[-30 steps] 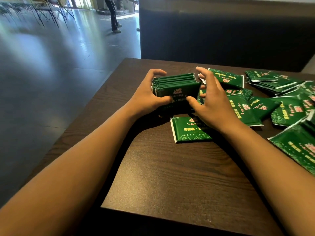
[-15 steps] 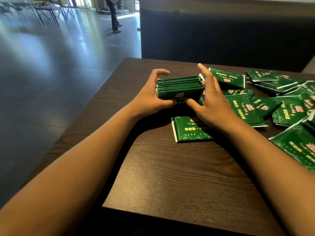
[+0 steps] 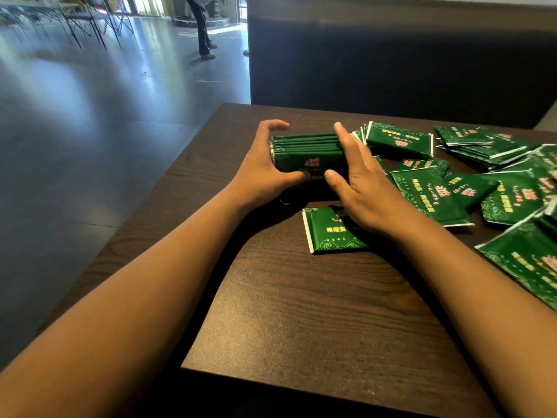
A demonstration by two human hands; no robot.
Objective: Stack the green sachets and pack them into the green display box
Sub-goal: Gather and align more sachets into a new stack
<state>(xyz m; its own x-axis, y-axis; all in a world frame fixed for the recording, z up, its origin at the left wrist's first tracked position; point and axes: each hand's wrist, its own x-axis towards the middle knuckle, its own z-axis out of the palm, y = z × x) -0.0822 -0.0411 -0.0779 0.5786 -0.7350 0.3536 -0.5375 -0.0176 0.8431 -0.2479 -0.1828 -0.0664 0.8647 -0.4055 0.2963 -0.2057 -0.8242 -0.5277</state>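
Floor [image 3: 90, 131] of shiny grey tile fills the room from nine to twelve o'clock, with thin-legged chairs [image 3: 84, 22] and a standing person's legs [image 3: 203, 31] far back, and a dark bench back [image 3: 391, 55] runs across from twelve to two. Nearer, a dark wood-grain table [image 3: 316, 312] takes up the middle and lower view; it looks smooth, so packets should slide on it easily. Loose green sachets [image 3: 497, 188] lie scattered from one to four o'clock, some overlapping, and one single sachet [image 3: 328, 233] lies flat at the centre, partly under the right wrist. Just above centre stands the stack of sachets [image 3: 307, 152], on edge and pressed together. The left hand [image 3: 265, 173] curls around its left end, thumb at the front face and fingers over the far side. The right hand [image 3: 358, 188] has straight fingers laid flat against the right end, pressing rather than gripping. These sachets are probably light, soft and glossy, so a stack would likely fan or slip unless squeezed from both short ends with even pressure; the flat sealed ends seem the best hold. No display box is in view.
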